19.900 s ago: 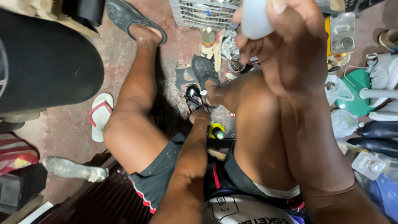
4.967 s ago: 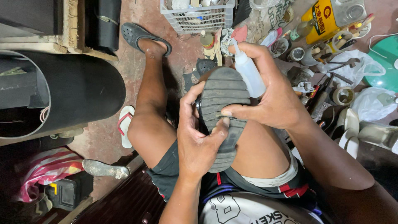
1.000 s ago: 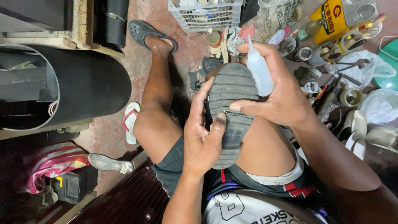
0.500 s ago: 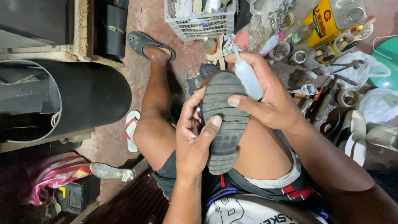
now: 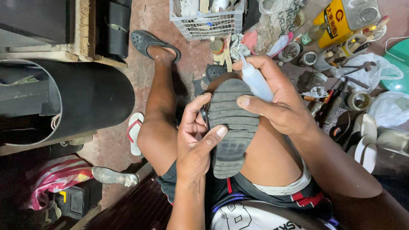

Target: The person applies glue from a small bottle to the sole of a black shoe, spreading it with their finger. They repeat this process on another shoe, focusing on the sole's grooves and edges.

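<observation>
A dark grey shoe [image 5: 232, 127] lies sole-up across my lap, its ridged sole facing me. My left hand [image 5: 195, 142] grips its left side, thumb pressed on the middle of the sole. My right hand [image 5: 279, 100] holds a small white squeeze bottle [image 5: 255, 80] with its nozzle pointing up and away, while its thumb rests on the sole's upper right edge. My bare legs are under the shoe, and my left foot wears a black clog [image 5: 149, 40].
A large black cylinder [image 5: 81, 96] lies at left. A white plastic basket [image 5: 206, 21] stands ahead. Tins, a yellow can [image 5: 336, 21], tools and plastic bags crowd the right side. A white flip-flop [image 5: 135, 132] lies by my left leg on the reddish floor.
The shoe has stayed sole-up in both hands, shifting slightly on my lap. My left thumb has slid on the sole. My view has tilted a little.
</observation>
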Demonstrator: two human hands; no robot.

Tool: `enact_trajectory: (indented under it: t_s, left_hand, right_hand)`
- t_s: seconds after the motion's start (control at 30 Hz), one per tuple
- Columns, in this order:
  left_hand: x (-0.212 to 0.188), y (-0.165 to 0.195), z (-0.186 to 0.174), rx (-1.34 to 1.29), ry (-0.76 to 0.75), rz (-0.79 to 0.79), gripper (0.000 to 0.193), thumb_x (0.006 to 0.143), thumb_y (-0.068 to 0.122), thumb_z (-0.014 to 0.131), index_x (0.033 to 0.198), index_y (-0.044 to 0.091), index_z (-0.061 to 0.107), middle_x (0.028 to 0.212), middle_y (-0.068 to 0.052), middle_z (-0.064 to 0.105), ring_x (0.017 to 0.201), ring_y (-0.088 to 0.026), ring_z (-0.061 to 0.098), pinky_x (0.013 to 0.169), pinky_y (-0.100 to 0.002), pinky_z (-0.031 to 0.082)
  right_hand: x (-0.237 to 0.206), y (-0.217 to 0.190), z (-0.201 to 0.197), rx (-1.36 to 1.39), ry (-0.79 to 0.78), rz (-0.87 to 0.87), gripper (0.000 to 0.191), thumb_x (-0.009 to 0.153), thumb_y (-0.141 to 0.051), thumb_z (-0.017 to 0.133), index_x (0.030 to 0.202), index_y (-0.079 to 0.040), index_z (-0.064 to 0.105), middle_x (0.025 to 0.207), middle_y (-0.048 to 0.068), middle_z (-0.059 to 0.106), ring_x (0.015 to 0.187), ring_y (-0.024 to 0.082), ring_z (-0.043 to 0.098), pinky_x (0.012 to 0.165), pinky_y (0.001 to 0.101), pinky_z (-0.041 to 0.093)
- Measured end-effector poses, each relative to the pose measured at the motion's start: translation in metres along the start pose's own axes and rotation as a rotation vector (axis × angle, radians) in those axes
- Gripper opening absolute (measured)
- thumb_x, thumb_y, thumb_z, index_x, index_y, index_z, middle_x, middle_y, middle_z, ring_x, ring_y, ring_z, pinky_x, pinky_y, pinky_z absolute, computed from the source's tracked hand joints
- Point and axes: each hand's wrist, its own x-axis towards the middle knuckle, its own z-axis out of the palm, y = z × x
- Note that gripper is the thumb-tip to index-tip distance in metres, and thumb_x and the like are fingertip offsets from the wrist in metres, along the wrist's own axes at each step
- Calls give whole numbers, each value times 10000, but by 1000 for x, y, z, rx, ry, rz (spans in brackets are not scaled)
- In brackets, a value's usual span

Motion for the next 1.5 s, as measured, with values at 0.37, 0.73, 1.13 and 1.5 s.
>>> enact_trajectory:
  t_s: [0.37, 0.73, 1.13, 1.5]
  left_hand:
    - [-7, 4, -9, -21, -100, 15, 789, 868, 85, 810, 1547, 0, 417, 1432, -146, 604, 1344, -230, 586, 1193, -379, 435]
    - [-20, 13, 26, 392, 74, 60, 718, 841, 4, 754, 1478, -33, 424, 1337, -144, 616, 1257, -188, 593, 1128, -345, 453]
    - [-18, -2, 6, 94, 24, 77, 585, 1015, 143, 566, 1535, -73, 410, 1464, -168, 574, 1404, -228, 515, 1232, -349, 356]
    - [-36, 0, -8, -39, 47, 138, 685, 887, -62, 676, 1521, -32, 417, 1491, -161, 542, 1430, -232, 498, 1215, -357, 375]
  right_hand:
    - [1, 3, 3, 96, 29, 16, 501, 987, -114, 703, 1426, -32, 475, 1272, 23, 557, 1226, 103, 526, 1101, 286, 419]
    - [-5, 3, 10, 10, 19, -28, 484, 1000, -97, 704, 1420, -37, 472, 1247, 18, 560, 1202, 95, 528, 1078, 286, 440]
    - [-7, 6, 8, -28, 26, -60, 481, 1004, -100, 708, 1420, -34, 475, 1263, 15, 546, 1223, 88, 512, 1099, 276, 424]
    - [-3, 11, 14, -52, 125, 38, 398, 1029, -124, 646, 1389, -34, 503, 1176, 39, 642, 894, 63, 578, 723, 221, 493]
